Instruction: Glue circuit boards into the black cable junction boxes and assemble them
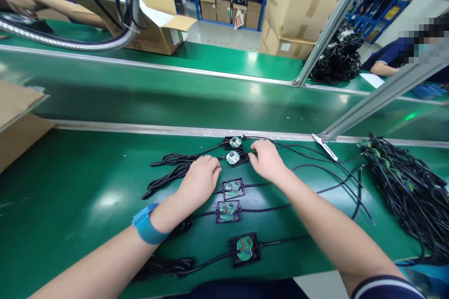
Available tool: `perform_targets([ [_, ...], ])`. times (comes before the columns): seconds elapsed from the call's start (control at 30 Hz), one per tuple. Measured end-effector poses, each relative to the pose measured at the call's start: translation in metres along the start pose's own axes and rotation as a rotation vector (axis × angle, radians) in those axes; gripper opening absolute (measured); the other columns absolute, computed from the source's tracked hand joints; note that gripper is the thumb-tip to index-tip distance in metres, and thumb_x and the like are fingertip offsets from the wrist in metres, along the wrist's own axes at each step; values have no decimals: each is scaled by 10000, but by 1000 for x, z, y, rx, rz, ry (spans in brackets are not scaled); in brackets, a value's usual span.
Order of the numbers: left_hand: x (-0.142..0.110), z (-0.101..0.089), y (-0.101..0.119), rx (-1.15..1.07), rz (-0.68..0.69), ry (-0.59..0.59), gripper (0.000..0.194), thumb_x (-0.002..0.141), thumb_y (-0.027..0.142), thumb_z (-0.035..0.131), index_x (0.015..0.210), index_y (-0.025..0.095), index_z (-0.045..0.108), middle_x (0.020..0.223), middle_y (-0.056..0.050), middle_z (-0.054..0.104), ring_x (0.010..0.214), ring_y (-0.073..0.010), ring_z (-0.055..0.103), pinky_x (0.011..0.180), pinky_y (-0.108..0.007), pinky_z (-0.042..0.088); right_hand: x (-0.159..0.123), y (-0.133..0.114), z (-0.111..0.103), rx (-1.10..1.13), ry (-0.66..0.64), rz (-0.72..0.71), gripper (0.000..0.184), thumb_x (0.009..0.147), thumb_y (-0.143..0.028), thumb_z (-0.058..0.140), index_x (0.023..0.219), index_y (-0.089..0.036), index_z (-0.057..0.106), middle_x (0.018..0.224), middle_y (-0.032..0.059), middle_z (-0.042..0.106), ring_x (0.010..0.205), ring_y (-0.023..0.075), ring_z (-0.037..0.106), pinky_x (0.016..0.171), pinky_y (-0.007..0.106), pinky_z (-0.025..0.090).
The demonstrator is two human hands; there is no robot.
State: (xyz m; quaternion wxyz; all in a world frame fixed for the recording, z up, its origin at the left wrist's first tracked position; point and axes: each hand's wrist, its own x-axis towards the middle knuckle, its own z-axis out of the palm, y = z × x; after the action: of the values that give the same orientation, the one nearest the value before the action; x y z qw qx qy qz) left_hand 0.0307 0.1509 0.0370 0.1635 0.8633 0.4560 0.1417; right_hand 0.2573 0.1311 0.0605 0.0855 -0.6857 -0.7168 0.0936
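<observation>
Several open black cases with green circuit boards lie in a column on the green bench. My left hand, a blue band on its wrist, closes round the black cable left of the second case from the back, which bears a round board. On that case's other side, my right hand has thumb and forefinger bent at its cable; the grip is partly hidden. Behind is another case with a round board. Nearer me are two rectangular cases and a square case.
Coiled black cables lie left of the cases. A large cable bundle and a white tube are to the right. A metal post rises behind them. Cardboard stands at left; co-workers' arms show across the bench.
</observation>
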Motion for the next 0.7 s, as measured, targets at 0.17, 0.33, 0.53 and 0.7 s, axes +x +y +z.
perform_targets([
  [0.17,24,10,-11,169,106,22,125,885,170,575,999,170,625,1045,-134,672,1016,-296,591,869,-422,449,35,29,6,62,-225,-139,160,869,-193,628,1008,-153,697,1009,89,701,1002,225,599,904,318,415],
  [0.33,30,11,-21,42,130,-49,122,931,183,496,913,178,616,955,-102,655,920,-241,613,847,-370,474,24,22,6,152,-253,-159,113,894,-164,593,903,-153,705,901,65,656,858,169,585,822,263,412],
  [0.53,24,-8,-14,-191,57,-28,118,882,217,482,855,196,594,776,-23,640,711,-163,587,707,-280,454,3,13,-15,402,-234,-176,138,926,-221,564,919,-164,690,804,6,661,728,125,559,708,226,385],
  [0.7,28,-13,7,-282,-97,-170,184,853,362,534,755,209,562,583,33,558,520,-130,477,550,-262,346,6,12,-30,313,-332,-89,251,939,-219,502,777,-159,685,746,19,672,696,132,568,681,227,374],
])
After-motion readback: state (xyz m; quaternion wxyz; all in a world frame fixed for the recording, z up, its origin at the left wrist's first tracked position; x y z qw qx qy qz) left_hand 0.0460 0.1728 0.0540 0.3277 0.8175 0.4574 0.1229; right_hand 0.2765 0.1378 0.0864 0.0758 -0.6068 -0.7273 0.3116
